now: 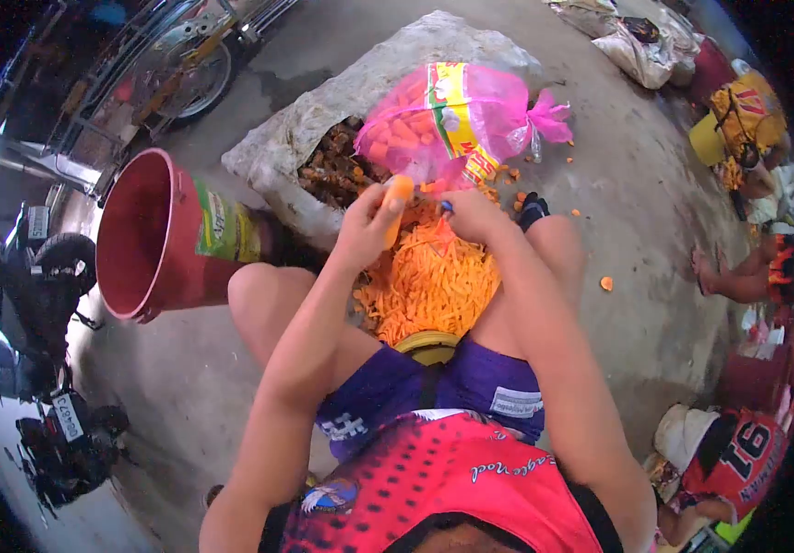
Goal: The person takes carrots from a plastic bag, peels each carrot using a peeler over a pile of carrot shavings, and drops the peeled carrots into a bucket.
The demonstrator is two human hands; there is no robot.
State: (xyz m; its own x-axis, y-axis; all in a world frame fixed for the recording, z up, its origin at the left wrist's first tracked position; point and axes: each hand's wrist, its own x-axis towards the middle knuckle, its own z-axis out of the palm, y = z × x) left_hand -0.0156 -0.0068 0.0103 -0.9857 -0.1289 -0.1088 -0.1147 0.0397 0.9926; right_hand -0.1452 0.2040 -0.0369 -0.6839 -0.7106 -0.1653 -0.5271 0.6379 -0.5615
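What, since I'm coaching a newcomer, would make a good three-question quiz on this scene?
1. Multiple choice: what does the person's left hand hold? (a) a bottle (b) a carrot (c) a cloth

2. True or false: the red bucket is beside the person's left knee.

3. Fill in the blank: the pile of orange strips is heaped between the person's ____.

Key: 1. b; 2. true; 3. legs.
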